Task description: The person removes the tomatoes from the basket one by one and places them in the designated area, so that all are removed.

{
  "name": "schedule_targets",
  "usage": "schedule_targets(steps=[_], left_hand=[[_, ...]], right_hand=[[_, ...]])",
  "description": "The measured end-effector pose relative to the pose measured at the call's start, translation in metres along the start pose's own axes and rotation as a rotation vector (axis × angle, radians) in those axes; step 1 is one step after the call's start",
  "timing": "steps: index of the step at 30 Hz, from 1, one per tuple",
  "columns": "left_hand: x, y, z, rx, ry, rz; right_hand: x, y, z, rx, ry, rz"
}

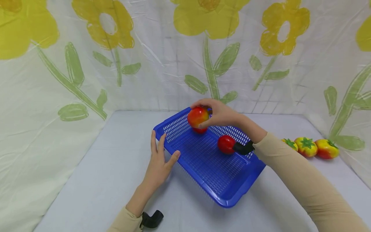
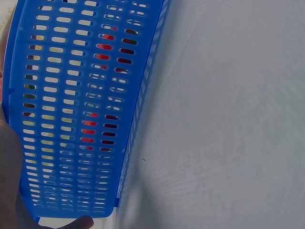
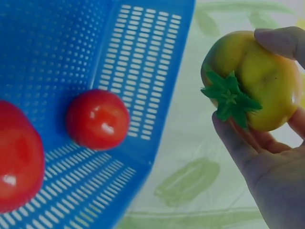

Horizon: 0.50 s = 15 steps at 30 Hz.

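My right hand (image 1: 215, 112) grips a red-and-yellow tomato (image 1: 198, 117) over the far left end of a blue plastic basket (image 1: 197, 154). In the right wrist view, the held tomato's (image 3: 257, 78) yellow side and green leafy top show between thumb and fingers. Two red tomatoes lie in the basket: one (image 1: 200, 130) partly hidden below the held one, the other (image 1: 226, 144) beside the right wrist's camera. At the basket's left corner is my left hand (image 1: 159, 164), fingers spread and fairly straight, thumb over the near rim.
Three red-and-yellow tomatoes (image 1: 306, 146) with green tops sit in a row on the white table (image 1: 116, 180), right of the basket. A white curtain (image 1: 156, 74) with painted yellow flowers hangs behind the table. Each wrist wears a small black camera (image 1: 152, 219).
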<state>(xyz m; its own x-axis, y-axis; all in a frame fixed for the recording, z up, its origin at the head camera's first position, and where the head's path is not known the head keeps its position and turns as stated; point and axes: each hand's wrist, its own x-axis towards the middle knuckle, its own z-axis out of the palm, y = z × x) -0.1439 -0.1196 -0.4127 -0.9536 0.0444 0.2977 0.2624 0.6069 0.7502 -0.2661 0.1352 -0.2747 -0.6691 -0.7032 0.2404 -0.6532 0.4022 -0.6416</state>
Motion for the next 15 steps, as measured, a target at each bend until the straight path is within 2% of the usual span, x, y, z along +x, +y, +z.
schedule_targets(steps=[8,15], left_hand=[[0.000,0.000,0.000,-0.002,0.004,0.010],[0.000,0.000,0.000,-0.008,0.003,-0.006]], right_hand=[[-0.024,-0.014,-0.008,-0.057,0.025,-0.006],[-0.049,-0.028,-0.016,0.053,0.079,0.082]])
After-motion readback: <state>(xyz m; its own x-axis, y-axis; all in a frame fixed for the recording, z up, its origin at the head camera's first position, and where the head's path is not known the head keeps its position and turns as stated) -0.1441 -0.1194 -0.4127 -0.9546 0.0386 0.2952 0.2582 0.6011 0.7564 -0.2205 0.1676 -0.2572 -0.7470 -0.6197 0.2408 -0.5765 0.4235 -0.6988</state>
